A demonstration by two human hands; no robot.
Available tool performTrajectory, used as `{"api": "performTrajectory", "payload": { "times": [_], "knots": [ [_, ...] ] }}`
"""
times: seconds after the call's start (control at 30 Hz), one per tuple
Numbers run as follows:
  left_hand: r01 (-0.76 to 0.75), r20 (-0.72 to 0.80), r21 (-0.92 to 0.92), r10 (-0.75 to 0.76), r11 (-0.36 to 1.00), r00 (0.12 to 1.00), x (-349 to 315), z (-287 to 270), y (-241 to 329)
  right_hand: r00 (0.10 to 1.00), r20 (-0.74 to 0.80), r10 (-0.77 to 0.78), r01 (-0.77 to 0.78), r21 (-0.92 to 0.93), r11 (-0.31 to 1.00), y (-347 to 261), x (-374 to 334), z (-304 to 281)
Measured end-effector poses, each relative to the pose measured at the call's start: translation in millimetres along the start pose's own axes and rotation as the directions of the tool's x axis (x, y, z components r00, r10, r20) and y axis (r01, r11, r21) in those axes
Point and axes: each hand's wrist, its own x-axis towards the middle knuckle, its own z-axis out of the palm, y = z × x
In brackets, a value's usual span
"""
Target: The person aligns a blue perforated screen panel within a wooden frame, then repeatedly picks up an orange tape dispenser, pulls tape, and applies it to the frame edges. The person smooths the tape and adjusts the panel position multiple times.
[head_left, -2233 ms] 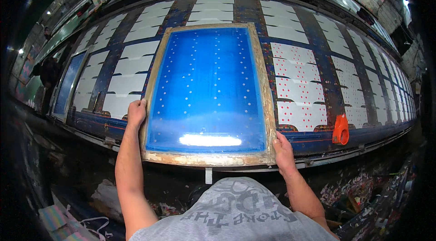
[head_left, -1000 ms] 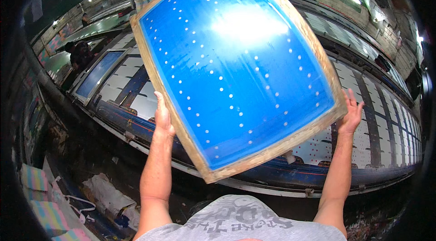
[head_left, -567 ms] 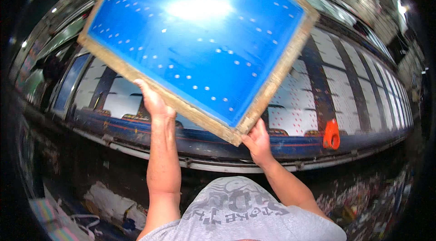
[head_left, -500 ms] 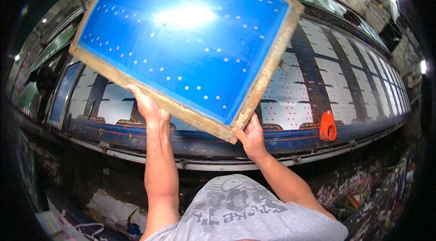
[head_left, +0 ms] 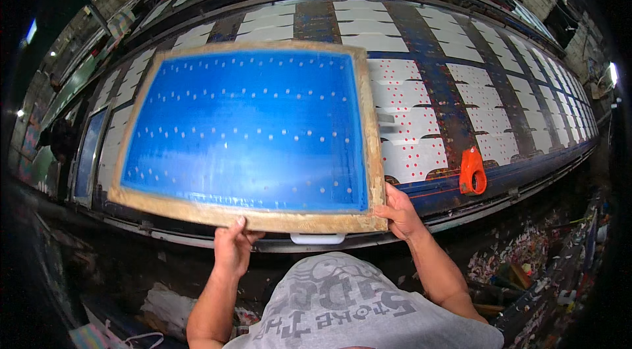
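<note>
A wooden-edged printing screen (head_left: 316,222) with a blue mesh and rows of small pale dots lies in front of me over the long table. My left hand (head_left: 234,247) grips its near edge, thumb on top of the wood and fingers underneath. At the near right corner my right hand (head_left: 399,212) is closed round the frame. Pale fabric pieces (head_left: 408,126) printed with red dots lie to the right of the screen. Beneath its near edge a white handle-like bar (head_left: 317,238) sticks out. How far the screen sits above the table, I cannot tell.
On the table's near edge at right stands an orange tool with a ring-shaped hole (head_left: 473,174). More white pieces (head_left: 487,102) run in rows along the dark table. A smaller framed panel (head_left: 89,155) stands at the left. Scraps (head_left: 520,250) litter the lower right.
The screen has come down toward me and turned from a steep tilt to nearly level. Both hands have moved lower with it, the right one also rightward. More of the far table shows.
</note>
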Motion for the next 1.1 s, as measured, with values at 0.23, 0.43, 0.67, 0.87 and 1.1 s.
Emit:
{"api": "performTrajectory", "payload": {
  "times": [0.23, 0.43, 0.67, 0.87, 1.1],
  "knots": [
    [0.318, -0.016, -0.175, -0.325, 0.932, 0.945, -20, -29, -44, 0.995, -0.004, 0.097, -0.097, -0.06, 0.994, 5, -10, -23],
    [0.368, 0.031, -0.184, -0.369, 0.911, 0.929, -17, -45, -69, 0.989, 0.024, 0.149, -0.145, -0.115, 0.983, 4, -1, -34],
    [0.436, -0.02, -0.131, -0.442, 0.89, 0.897, -18, -42, -73, 0.983, 0.005, 0.182, -0.18, -0.14, 0.974, 7, 2, -34],
    [0.51, -0.099, 0.066, -0.503, 0.858, 0.859, -21, -41, -68, 0.974, -0.043, 0.222, -0.225, -0.286, 0.931, 5, 3, -42],
    [0.534, -0.036, 0.337, -0.556, 0.775, 0.83, -28, -46, -34, 0.755, -0.214, -0.62, -0.215, -0.974, 0.075, -45, -40, -75]
  ]
}}
